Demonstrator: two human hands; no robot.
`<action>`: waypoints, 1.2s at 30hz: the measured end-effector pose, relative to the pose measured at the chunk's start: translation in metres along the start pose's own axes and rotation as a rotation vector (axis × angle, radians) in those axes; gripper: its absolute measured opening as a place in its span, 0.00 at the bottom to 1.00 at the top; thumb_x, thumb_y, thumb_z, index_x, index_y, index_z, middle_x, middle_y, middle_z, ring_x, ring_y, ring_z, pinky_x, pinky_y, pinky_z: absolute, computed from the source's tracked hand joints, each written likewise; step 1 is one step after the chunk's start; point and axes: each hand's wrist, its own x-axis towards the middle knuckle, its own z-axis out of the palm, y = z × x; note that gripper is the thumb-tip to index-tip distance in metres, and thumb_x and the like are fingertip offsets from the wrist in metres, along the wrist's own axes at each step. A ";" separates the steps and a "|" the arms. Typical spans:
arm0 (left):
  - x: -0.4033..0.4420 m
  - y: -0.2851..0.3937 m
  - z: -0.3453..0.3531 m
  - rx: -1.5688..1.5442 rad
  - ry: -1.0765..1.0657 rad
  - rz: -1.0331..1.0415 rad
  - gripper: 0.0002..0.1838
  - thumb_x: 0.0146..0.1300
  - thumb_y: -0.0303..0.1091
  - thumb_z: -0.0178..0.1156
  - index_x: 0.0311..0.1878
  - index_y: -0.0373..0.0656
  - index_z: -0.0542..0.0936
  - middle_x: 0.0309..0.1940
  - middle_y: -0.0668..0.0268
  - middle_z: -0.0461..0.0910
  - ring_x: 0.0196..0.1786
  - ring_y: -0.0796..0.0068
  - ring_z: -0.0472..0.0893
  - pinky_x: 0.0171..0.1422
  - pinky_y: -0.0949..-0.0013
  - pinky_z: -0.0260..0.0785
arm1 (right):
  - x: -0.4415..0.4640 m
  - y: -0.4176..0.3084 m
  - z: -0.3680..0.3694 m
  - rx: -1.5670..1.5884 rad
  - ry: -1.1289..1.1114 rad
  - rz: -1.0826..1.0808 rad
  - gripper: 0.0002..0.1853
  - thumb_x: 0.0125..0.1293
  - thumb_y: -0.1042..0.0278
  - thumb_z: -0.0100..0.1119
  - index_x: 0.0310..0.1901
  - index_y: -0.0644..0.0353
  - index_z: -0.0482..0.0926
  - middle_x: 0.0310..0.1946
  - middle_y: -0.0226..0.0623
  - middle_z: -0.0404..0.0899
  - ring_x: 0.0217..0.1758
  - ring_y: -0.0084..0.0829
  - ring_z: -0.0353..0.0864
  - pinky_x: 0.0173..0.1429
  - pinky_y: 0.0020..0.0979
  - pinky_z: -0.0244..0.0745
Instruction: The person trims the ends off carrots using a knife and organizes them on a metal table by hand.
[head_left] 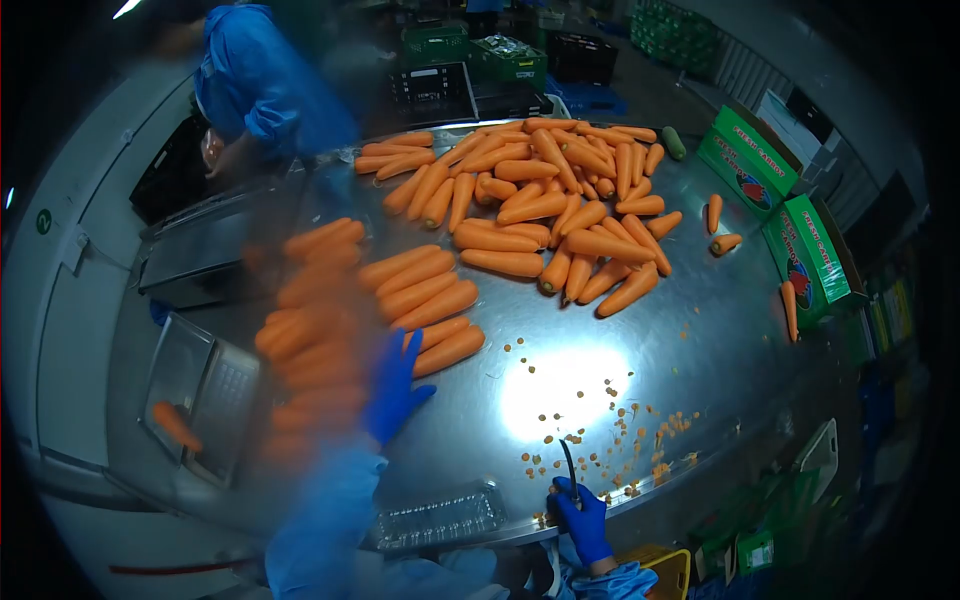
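Observation:
My left hand (pixel 393 392), in a blue glove, lies at the near ends of two carrots (pixel 450 348), thumb and fingers spread apart. It may be touching them; a blur on that side hides the exact contact. At the table's near edge, my right hand (pixel 583 522), also blue-gloved, is closed around a knife (pixel 569 462) with a dark, slightly curved blade pointing away from me. Small round carrot slices (pixel 585 460) and scraps are scattered around the blade. Beyond my left hand, more carrots (pixel 415 280) lie side by side in a row.
A large carrot pile (pixel 540 190) covers the far part of the metal table (pixel 690 370). Green carrot boxes (pixel 810 255) stand at right. A clear plastic tray (pixel 440 515) lies near me, a scale (pixel 205 400) at left. Across the table, a person in blue (pixel 265 80) works.

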 end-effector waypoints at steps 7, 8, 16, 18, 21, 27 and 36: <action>-0.166 -0.073 -0.074 0.132 -0.009 -0.289 0.62 0.46 0.65 0.71 0.80 0.53 0.50 0.79 0.53 0.46 0.81 0.50 0.43 0.77 0.38 0.26 | 0.000 -0.003 0.005 0.000 0.004 -0.034 0.17 0.62 0.74 0.65 0.53 0.65 0.82 0.41 0.34 0.85 0.40 0.20 0.82 0.46 0.23 0.79; -0.188 -0.088 -0.072 0.120 -0.006 -0.339 0.63 0.45 0.67 0.70 0.80 0.52 0.50 0.79 0.53 0.45 0.81 0.50 0.42 0.77 0.37 0.25 | -0.001 0.004 0.003 0.017 -0.002 -0.016 0.17 0.62 0.74 0.65 0.53 0.65 0.82 0.41 0.35 0.85 0.40 0.21 0.83 0.46 0.23 0.79; -0.216 -0.108 -0.062 0.117 -0.175 -0.384 0.64 0.39 0.71 0.71 0.79 0.61 0.52 0.79 0.52 0.42 0.80 0.39 0.36 0.73 0.26 0.26 | 0.000 -0.006 0.012 -0.036 0.075 -0.066 0.17 0.59 0.79 0.64 0.51 0.67 0.82 0.38 0.37 0.86 0.37 0.24 0.83 0.43 0.25 0.80; -0.213 -0.119 -0.058 -0.117 -0.166 -0.418 0.64 0.38 0.70 0.71 0.79 0.61 0.53 0.79 0.52 0.42 0.80 0.38 0.36 0.72 0.24 0.26 | -0.002 -0.011 0.016 -0.034 0.091 -0.071 0.16 0.59 0.79 0.64 0.51 0.67 0.82 0.38 0.37 0.86 0.36 0.24 0.83 0.43 0.25 0.79; -0.215 -0.126 -0.042 0.239 -0.027 -0.219 0.63 0.39 0.69 0.72 0.79 0.61 0.53 0.79 0.52 0.43 0.80 0.38 0.36 0.72 0.23 0.25 | -0.003 -0.012 0.018 0.009 0.111 -0.045 0.16 0.58 0.79 0.63 0.50 0.67 0.83 0.38 0.37 0.86 0.36 0.23 0.83 0.43 0.24 0.79; -0.184 -0.137 -0.028 -0.243 -0.030 -0.416 0.64 0.37 0.66 0.74 0.79 0.61 0.53 0.79 0.53 0.43 0.80 0.39 0.38 0.71 0.22 0.29 | -0.003 -0.020 0.022 -0.129 0.150 -0.026 0.14 0.58 0.79 0.63 0.48 0.66 0.84 0.36 0.35 0.85 0.35 0.23 0.82 0.42 0.24 0.78; -0.145 -0.154 -0.025 0.313 0.070 -0.213 0.66 0.35 0.67 0.74 0.79 0.62 0.52 0.79 0.55 0.42 0.80 0.41 0.38 0.71 0.22 0.31 | 0.003 -0.004 0.017 -0.143 0.191 -0.029 0.14 0.58 0.77 0.65 0.48 0.66 0.85 0.34 0.33 0.85 0.34 0.21 0.81 0.41 0.23 0.77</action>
